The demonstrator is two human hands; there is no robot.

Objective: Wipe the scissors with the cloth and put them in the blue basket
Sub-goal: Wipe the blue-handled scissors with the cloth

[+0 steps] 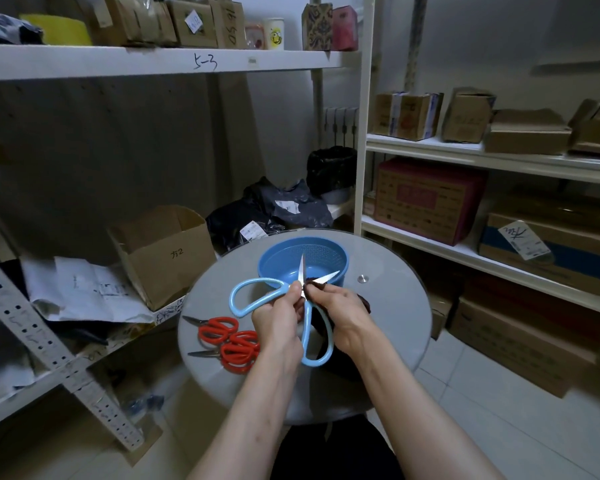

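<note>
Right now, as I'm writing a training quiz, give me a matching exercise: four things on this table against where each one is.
Things:
1 blue-handled scissors
2 red scissors
3 blue basket
4 dark cloth

Places:
A pinched against a blade by the right hand
B lying on the table, left of the hands
C held open by the left hand
D standing on the table beyond the hands

Pairs: 1-C, 2-B, 3-D, 4-A.

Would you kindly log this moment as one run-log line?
step: wiping | left hand: holds open blue scissors | right hand: pinches dark cloth on blade | blue basket: empty | red scissors: two on table
</note>
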